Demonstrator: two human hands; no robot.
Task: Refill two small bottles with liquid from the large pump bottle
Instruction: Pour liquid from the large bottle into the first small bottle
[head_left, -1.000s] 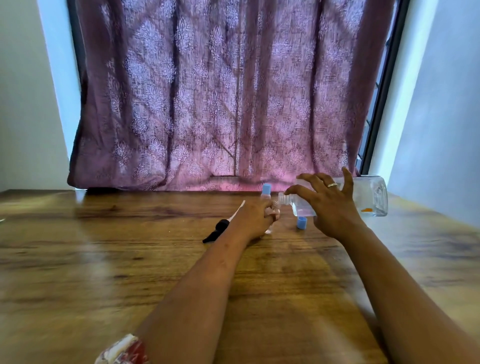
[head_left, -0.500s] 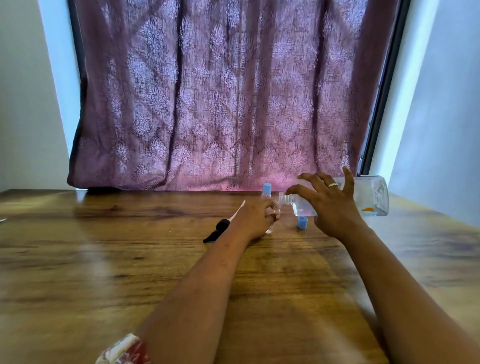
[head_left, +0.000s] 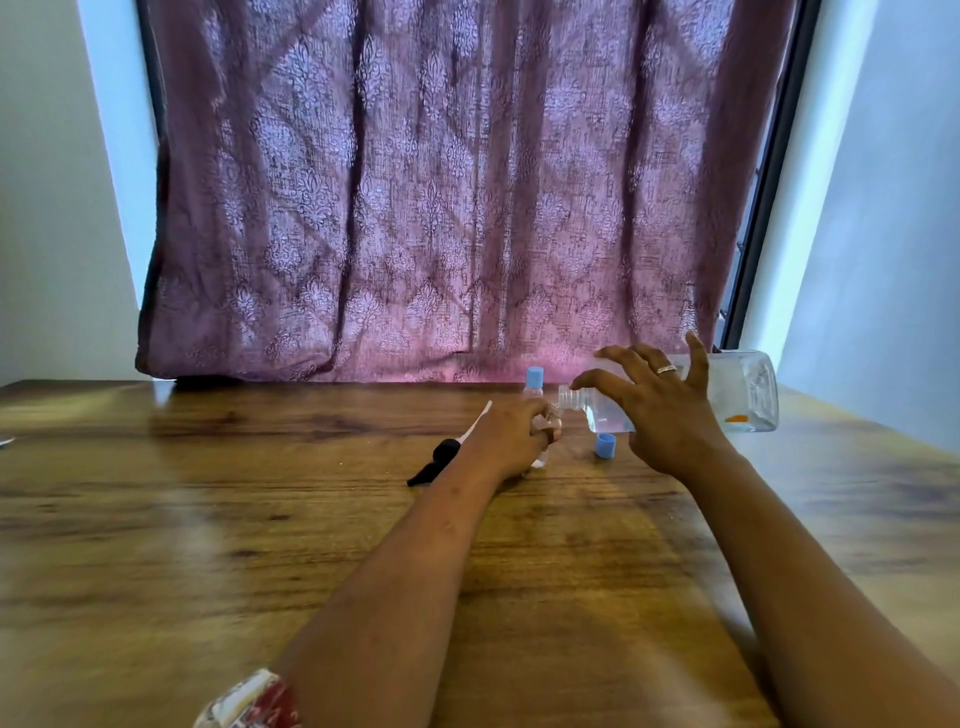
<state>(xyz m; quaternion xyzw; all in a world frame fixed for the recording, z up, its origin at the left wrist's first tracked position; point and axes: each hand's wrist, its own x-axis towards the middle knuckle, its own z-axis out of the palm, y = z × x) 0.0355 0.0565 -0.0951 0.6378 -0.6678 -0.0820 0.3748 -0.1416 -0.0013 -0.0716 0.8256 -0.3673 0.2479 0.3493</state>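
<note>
The worktop (head_left: 208, 519) is glossy brown wood with dark grain, backed by a mauve curtain (head_left: 415, 208) of coarse weave with a damask print. A black pump head (head_left: 435, 461), slim and tapered, lies flat with its white dip tube slanting away. Just right of it, the left hand (head_left: 511, 436) is clenched around a small bottle (head_left: 541, 458) of clear plastic standing on the wood; only its base shows. Behind stands a capped small bottle (head_left: 534, 382) with a round blue top. A loose blue cap (head_left: 605, 446), a short cylinder, sits nearby. The right hand (head_left: 665, 415), wearing a ring (head_left: 666, 369), grasps the large bottle (head_left: 748, 395). It is clear, square-shouldered and tipped sideways in the air, its ribbed neck pointing at the gripped bottle's mouth.
</note>
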